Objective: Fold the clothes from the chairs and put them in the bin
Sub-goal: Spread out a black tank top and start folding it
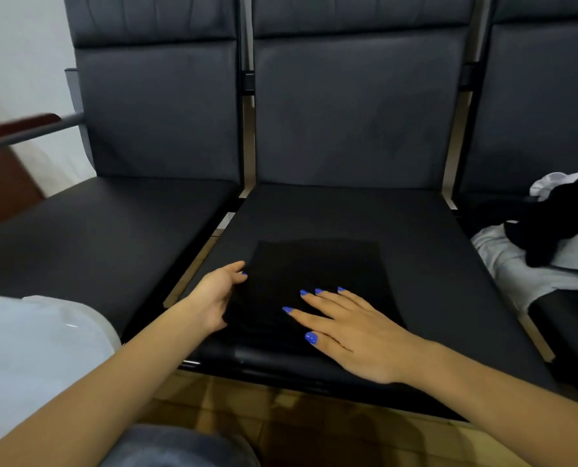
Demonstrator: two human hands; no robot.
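A folded black garment (318, 267) lies flat on the middle chair seat (432, 237). The right hand (351, 335) rests on it, fingers straight, while the left hand (216, 294) curls round its left edge. Unfolded black and white clothes (547, 230) lie heaped right of that seat.
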